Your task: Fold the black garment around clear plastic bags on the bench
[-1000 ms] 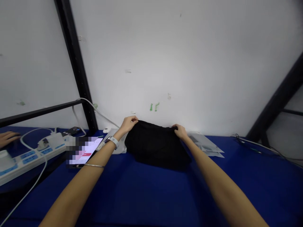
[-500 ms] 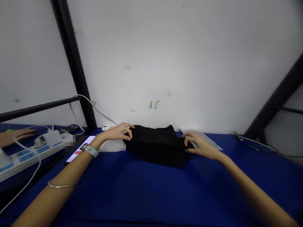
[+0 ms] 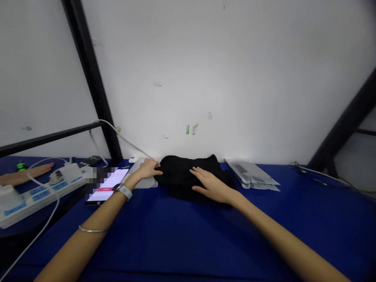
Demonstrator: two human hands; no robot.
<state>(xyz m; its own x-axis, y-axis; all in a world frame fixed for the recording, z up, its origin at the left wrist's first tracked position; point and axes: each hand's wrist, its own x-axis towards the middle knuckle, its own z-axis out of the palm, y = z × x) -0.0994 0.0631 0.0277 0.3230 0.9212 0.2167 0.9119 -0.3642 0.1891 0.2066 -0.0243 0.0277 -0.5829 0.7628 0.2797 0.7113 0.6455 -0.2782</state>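
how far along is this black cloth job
Done: the soft black garment lies in a compact folded-looking bundle on the blue-covered table. In hand: the right hand presses flat on top, and the left hand sits at its left edge beside a pale white packet. Left: translucent plastic bags lie untouched to the right.

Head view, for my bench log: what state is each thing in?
Black garment: lying folded, somewhat rumpled.
Right hand: open, flat on the garment.
Left hand: fingers at the garment's edge, resting on the white package.
White package: lying flat.
Phone: lying flat, screen lit.
Plastic bags: stacked flat.
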